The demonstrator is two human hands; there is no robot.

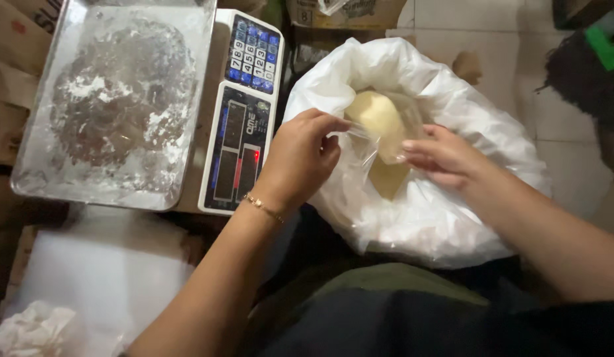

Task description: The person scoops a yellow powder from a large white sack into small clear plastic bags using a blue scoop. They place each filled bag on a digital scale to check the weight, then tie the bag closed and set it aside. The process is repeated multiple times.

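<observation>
One small clear plastic bag (376,135) of pale yellow powder is pinched at its mouth by two hands, the left hand (300,158) and the right hand (442,157), over one large white sack (452,205). One electronic scale (244,112) with a floury steel pan (115,106) is seen alongside. The sack's contents are mostly hidden.

White sack (446,218) right; scale's dark screen (237,149) left.

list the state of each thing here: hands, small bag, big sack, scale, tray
left hand: pinching the small clear bag's edge
right hand: gripping the bag's other side
small clear bag: held open, pale yellow powder inside
big white sack: open
scale: switched on, red light showing
metal tray: on the scale, dusted with white residue
</observation>
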